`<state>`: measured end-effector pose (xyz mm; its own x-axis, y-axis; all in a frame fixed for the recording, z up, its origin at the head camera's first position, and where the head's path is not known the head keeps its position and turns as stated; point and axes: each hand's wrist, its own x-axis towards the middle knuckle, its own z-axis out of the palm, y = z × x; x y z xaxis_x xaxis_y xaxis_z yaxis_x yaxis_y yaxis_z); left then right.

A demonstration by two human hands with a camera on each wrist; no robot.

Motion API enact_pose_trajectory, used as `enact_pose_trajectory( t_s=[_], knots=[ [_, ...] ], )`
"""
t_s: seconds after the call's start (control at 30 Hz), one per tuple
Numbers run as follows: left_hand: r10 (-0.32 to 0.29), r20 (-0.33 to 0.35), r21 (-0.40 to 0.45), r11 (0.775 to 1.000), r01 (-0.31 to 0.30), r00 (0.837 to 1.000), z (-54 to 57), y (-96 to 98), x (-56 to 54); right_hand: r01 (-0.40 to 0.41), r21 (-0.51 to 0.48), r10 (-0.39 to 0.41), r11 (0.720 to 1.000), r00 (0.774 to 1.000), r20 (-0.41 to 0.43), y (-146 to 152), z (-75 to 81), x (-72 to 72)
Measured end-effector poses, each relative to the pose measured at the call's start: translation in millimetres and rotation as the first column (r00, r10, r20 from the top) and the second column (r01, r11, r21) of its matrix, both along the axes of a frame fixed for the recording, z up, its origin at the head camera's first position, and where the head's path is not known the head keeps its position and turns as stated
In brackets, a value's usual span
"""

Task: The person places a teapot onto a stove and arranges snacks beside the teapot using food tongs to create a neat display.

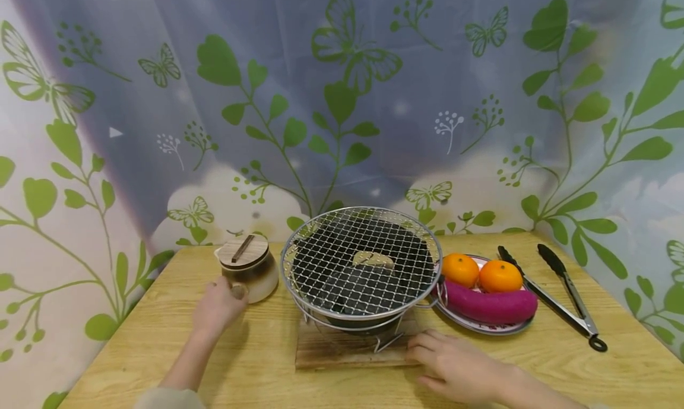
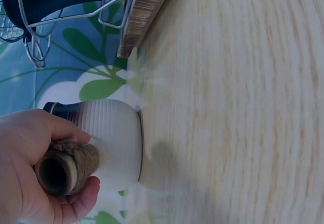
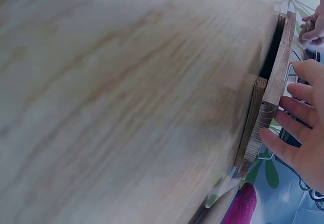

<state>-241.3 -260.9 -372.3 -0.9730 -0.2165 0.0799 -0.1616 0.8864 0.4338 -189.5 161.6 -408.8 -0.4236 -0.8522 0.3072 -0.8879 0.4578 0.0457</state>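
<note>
A small lidded teapot [image 1: 251, 272], brown fading to cream, stands at the left of the table. My left hand [image 1: 216, 307] grips its twine-wrapped side handle [image 2: 68, 168], thumb and fingers curled round it in the left wrist view. In the middle, a round tabletop grill with a wire mesh [image 1: 360, 263] stands on a wooden board [image 1: 336, 346]; a tan piece [image 1: 373, 259] shows through the mesh. My right hand [image 1: 454, 361] is at the board's front right corner, its fingers spread and extended beside the board's edge in the right wrist view.
Right of the grill, a patterned plate [image 1: 502, 330] bears two oranges [image 1: 481, 272] and a long purple vegetable [image 1: 486, 304]. Black-tipped metal tongs [image 1: 574, 302] lie spread at the far right. Behind the table hangs a leaf-and-butterfly curtain [image 1: 395, 130].
</note>
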Motion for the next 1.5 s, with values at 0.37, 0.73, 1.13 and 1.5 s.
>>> enact_pose_trajectory(
  t_s=[0.37,0.73,1.13,1.5],
  knots=[
    [-0.031,-0.062,-0.043,0.999,0.029,0.998,-3.6,0.3,-3.4,0.029,-0.035,-0.027,0.999,0.999,0.039,1.1,-2.3,0.1],
    [0.032,-0.02,0.083,0.996,-0.031,0.999,-2.5,-5.3,-5.0,0.025,-0.02,-0.024,0.999,0.999,0.042,0.9,-3.1,-1.1],
    [0.058,-0.077,0.265,0.964,-0.035,0.995,-5.4,-3.3,-3.8,0.024,-0.032,-0.023,0.999,0.999,0.03,2.4,-4.1,-0.5],
    [0.052,-0.091,0.23,0.973,-0.03,0.994,-6.8,-3.4,-3.0,0.02,-0.042,-0.019,0.999,1.0,0.02,2.1,-5.6,-1.1]
  ],
)
